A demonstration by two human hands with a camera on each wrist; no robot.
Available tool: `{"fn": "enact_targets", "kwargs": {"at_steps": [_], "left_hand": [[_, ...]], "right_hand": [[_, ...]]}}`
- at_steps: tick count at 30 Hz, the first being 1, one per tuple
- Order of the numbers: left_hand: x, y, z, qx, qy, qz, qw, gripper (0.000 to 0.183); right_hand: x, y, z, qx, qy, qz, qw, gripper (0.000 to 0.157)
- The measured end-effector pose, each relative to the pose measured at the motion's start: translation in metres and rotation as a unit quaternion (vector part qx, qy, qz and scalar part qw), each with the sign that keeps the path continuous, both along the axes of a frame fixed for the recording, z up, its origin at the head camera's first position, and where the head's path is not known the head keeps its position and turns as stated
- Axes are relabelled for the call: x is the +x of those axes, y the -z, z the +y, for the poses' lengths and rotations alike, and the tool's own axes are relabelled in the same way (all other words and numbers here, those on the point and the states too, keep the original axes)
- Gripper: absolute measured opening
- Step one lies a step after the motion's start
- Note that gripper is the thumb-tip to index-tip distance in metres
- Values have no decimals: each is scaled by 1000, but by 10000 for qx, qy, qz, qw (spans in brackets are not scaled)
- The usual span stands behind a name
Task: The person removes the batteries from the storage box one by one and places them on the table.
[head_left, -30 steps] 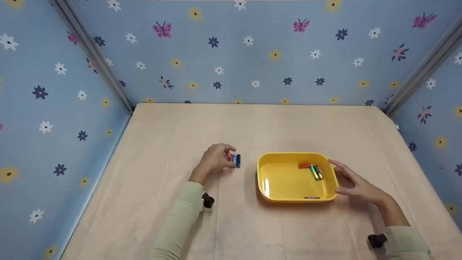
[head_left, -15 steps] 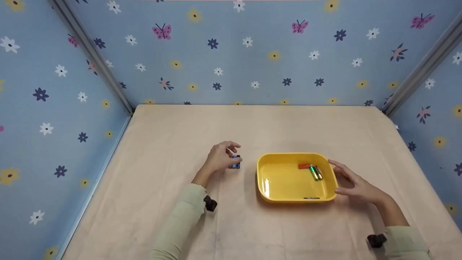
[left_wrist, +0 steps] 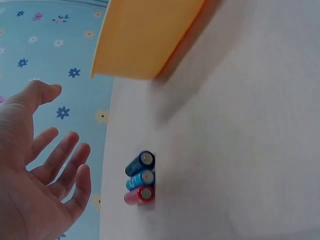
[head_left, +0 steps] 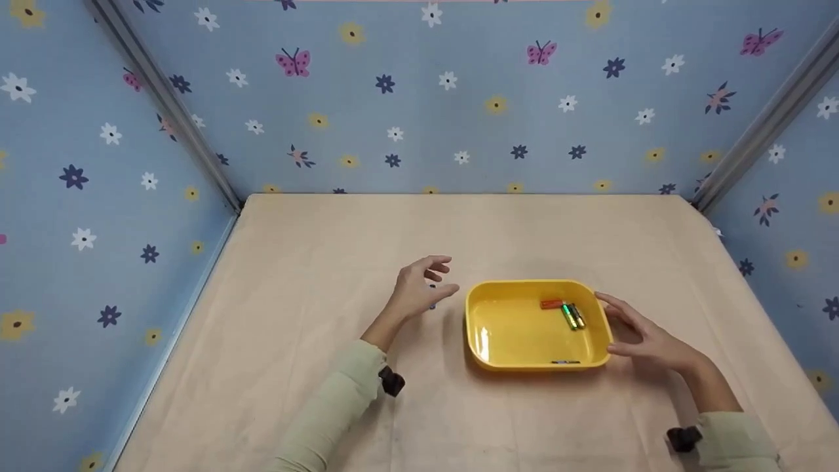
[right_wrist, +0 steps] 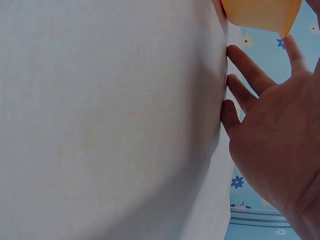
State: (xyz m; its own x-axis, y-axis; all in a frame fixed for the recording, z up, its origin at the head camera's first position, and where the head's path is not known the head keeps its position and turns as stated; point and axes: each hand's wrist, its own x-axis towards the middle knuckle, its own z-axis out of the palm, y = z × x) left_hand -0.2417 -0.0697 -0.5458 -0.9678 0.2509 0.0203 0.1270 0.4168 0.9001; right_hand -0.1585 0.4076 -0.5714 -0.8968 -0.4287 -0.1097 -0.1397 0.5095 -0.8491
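My left hand hovers over the cloth with fingers spread and nothing in it. Beneath it, partly hidden in the head view, three batteries lie side by side; the left wrist view shows a dark blue battery, a light blue battery and a red battery. To the right stands a yellow plastic tub. Inside it are an orange-red battery, a green battery, a dark and gold battery and a thin dark item by the front wall. My right hand touches the tub's right rim with extended fingers.
A beige cloth covers the table. Blue flowered panels rise at the back and both sides, with grey metal posts at the corners. Each sleeve cuff carries a small black wrist camera.
My left hand has moved rightward over the row of batteries, and its fingers have spread apart. The row has become mostly hidden in the head view. My right hand stays at the tub.
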Motion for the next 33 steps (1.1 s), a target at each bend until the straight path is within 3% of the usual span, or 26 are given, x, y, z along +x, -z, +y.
{"fn": "enact_targets", "kwargs": {"at_steps": [6,15,27,33], "left_hand": [[4,-5,13,220,93,-167,9996,58],[9,-11,34,136,261,-268,9992,57],[13,-17,68,128,744,-63,9971,45],[14,-23,82,100,970,-172,9951,46]], "right_hand": [[2,0,-1,-35,-2,13,10000,92],[2,1,-1,14,-20,43,10000,92],[1,0,-1,48,37,-69,10000,93],[2,-4,-2,244,94,-50,9996,94]]}}
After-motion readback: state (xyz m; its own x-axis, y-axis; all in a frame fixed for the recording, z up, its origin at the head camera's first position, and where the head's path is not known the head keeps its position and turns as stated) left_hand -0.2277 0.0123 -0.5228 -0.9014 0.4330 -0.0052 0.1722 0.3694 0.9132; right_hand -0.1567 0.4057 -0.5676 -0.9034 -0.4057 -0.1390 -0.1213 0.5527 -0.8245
